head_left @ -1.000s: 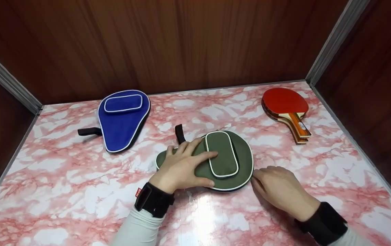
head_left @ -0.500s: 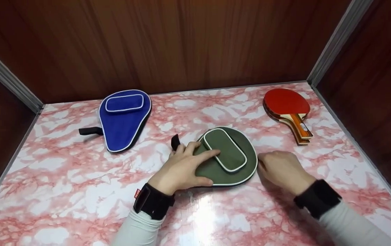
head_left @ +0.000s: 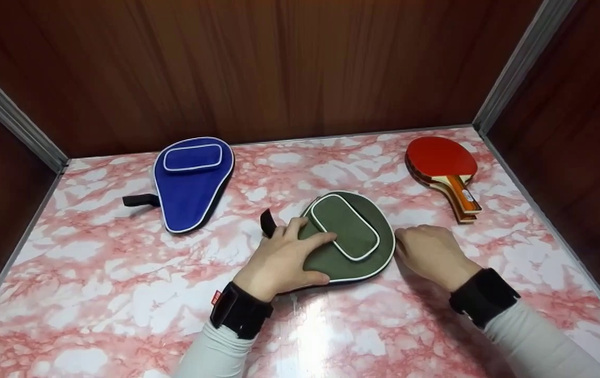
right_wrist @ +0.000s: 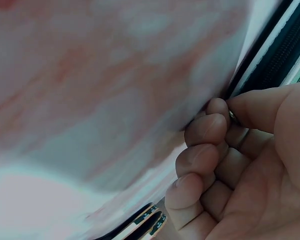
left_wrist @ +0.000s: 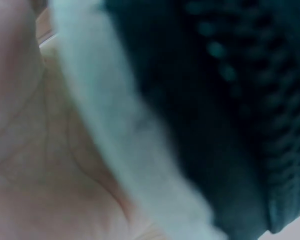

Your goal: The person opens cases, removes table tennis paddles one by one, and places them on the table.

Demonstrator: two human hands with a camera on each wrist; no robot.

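A green table tennis bat case (head_left: pixel 352 231) with white piping and a raised pocket lies flat on the table. My left hand (head_left: pixel 281 257) rests on its narrower part, fingers spread, index fingertip on the pocket and thumb by the near edge. In the left wrist view, the palm (left_wrist: pixel 40 150) and a dark wristband fill the picture. At the case's right rim is my right hand (head_left: pixel 431 254), fingers curled. The right wrist view shows its thumb and index finger pinching a small metal zipper pull (right_wrist: pixel 233 117), mostly hidden, beside the case's dark zipper (right_wrist: pixel 272 55).
A blue bat case (head_left: pixel 189 184) with a black strap lies at the back left. Two table tennis bats, the upper one a red bat (head_left: pixel 441 157), are stacked at the back right. Dark wood-look panels (head_left: pixel 279 68) enclose the marbled pink-and-white table (head_left: pixel 121 294).
My right hand has moved away from me along the green case's right rim. The case has turned slightly under my left hand, which stays nearly in place.
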